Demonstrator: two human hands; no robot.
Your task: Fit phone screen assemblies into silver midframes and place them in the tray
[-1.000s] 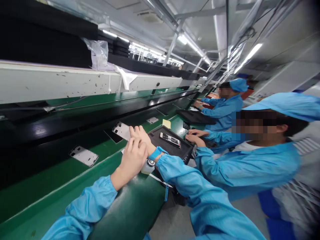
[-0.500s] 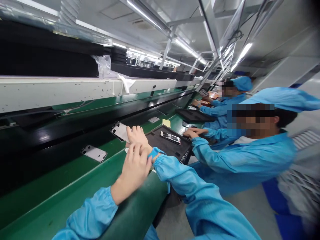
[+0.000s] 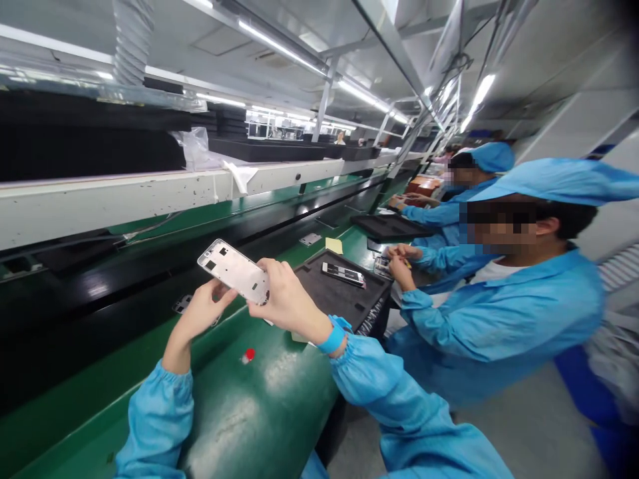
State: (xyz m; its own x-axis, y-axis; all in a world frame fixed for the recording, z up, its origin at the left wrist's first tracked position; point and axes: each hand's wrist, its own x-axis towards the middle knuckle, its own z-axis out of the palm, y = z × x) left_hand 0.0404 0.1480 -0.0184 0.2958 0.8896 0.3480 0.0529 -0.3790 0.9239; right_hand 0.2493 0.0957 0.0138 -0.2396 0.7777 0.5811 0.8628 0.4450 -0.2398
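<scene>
A silvery-white phone frame (image 3: 234,271) with small dark cutouts is held up, tilted, over the green bench. My right hand (image 3: 289,293) grips its near right end, thumb below and fingers along the edge. My left hand (image 3: 202,316) is at the lower left edge, its thumb near the rim and its fingertips partly hidden behind the frame. Another phone frame (image 3: 182,304) lies beyond my left wrist, mostly covered by the hand. Below my hands, a small red-topped item (image 3: 249,354) sits on the green bench surface (image 3: 259,412).
To the right, a black foam tray (image 3: 339,299) carries a white-edged phone part (image 3: 343,274). A yellow note (image 3: 334,246) lies beyond it, near another metal plate (image 3: 310,239) on the dark belt. Co-workers in blue (image 3: 499,319) sit along the right side. A white shelf edge (image 3: 110,199) runs at left.
The phone frame has been lifted closer and turned with its flat face toward me. My left hand has moved from beside my right wrist to the frame's lower edge. The red-topped item is now visible.
</scene>
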